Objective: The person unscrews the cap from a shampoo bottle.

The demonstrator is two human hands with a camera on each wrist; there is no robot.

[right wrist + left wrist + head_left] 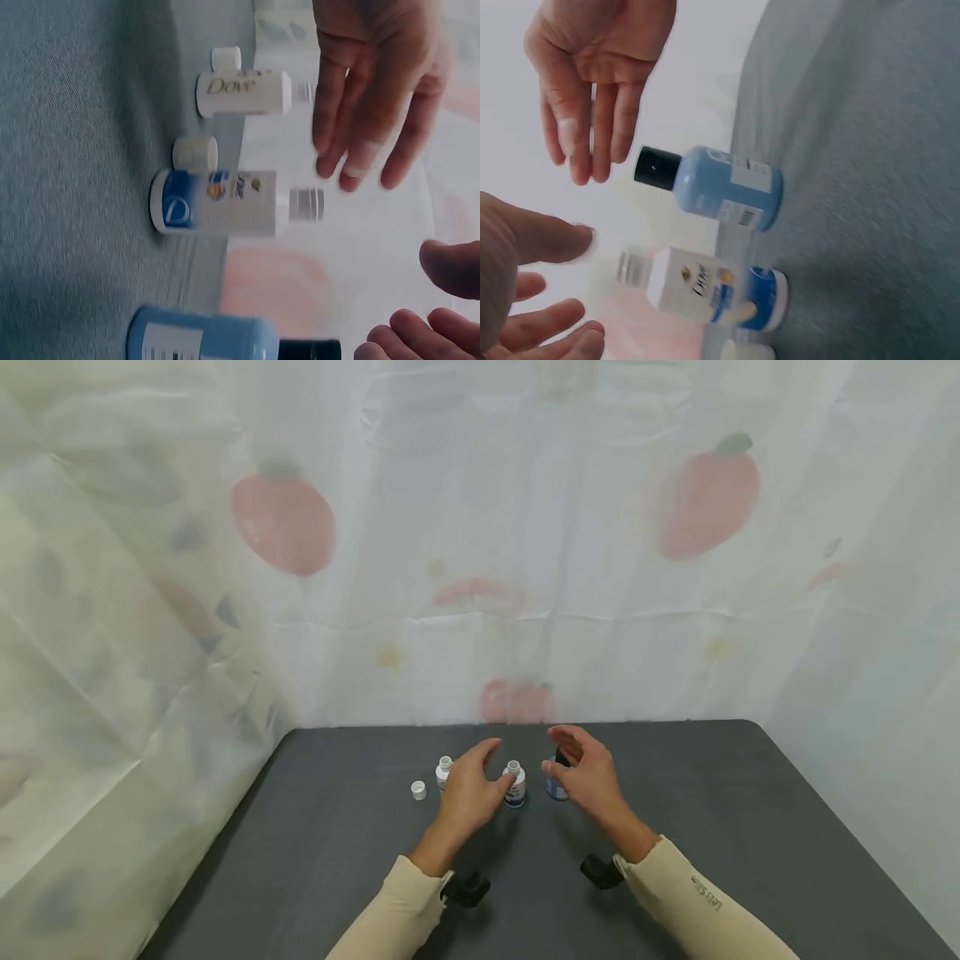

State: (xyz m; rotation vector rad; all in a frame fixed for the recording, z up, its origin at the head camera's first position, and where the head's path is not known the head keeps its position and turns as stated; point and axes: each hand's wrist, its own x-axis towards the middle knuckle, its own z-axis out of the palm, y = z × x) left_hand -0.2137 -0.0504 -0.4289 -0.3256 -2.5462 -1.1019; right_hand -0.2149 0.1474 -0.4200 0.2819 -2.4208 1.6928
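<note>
Left hand [468, 787]: thumb and fingers apart, nothing held, near the middle bottle [225, 202].
Right hand [588, 777]: loosely bent, empty, beside the blue bottle [727, 187].
Blue bottle: upright, capped, right of row; likely smooth, stiff; best gripped mid-body; fill unclear.
Tabletop [720, 810]: back edge beyond bottles; wide room rightward.

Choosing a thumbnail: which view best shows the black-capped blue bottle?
Left wrist: the black-capped blue bottle appears whole, with cap and labels visible. The right wrist view cuts it off at the frame edge; the head view shows it small, partly behind the right hand.
</note>
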